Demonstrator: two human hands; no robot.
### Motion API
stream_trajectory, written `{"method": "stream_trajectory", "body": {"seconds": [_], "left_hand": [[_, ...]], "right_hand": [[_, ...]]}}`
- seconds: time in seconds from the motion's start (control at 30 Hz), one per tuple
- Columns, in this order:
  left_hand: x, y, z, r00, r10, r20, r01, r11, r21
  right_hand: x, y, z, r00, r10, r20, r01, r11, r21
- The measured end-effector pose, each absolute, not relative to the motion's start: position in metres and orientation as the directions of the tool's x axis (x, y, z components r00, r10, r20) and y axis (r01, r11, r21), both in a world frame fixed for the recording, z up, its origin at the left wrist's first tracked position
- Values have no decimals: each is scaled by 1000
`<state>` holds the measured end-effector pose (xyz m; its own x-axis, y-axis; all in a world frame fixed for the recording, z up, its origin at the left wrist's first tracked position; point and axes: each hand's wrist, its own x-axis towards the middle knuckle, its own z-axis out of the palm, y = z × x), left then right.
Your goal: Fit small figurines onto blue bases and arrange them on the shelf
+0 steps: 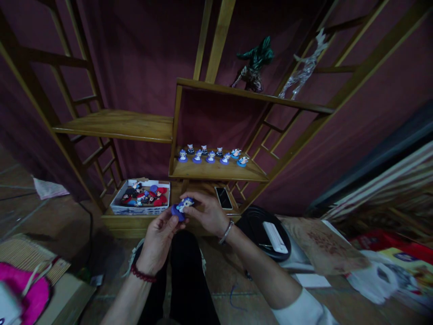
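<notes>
Between my two hands is a small figurine (185, 204) with purple hair and a round purple base, tilted on its side. My left hand (162, 231) pinches the base, while my right hand (206, 211) grips the upper part. Just beyond them, to the left, a shallow cardboard box (142, 210) holds several jumbled figurines in red, blue and black. On the raised shelf (216, 170) ahead stand several small figurines in two rows, among them a purple-based figurine (211, 156) and a blue-based figurine (242, 160).
A phone (223, 197) lies on the lowest shelf, right of my hands. Higher up stand a green-and-brown statue (255, 65) and a clear deer figure (304, 67). On the floor at right are a black round object (260, 225) and a plastic bag (372, 277); a carton (67, 298) sits left.
</notes>
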<state>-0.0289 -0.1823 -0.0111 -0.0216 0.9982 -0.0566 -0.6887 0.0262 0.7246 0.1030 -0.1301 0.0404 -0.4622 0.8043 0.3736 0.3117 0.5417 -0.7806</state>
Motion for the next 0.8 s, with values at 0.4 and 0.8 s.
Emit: {"method": "stream_trajectory", "body": {"seconds": [0.4,0.8], "left_hand": [[-31,-183,-11,-9,1000,-29,-695,15,719],[-33,-187,-10,-7,1000,-27,-695,14,719]], "right_hand": [[102,-134,44,-476,787,392,310,567,-763],[100,-139,50,-495,778,387,329,580,-745]]}}
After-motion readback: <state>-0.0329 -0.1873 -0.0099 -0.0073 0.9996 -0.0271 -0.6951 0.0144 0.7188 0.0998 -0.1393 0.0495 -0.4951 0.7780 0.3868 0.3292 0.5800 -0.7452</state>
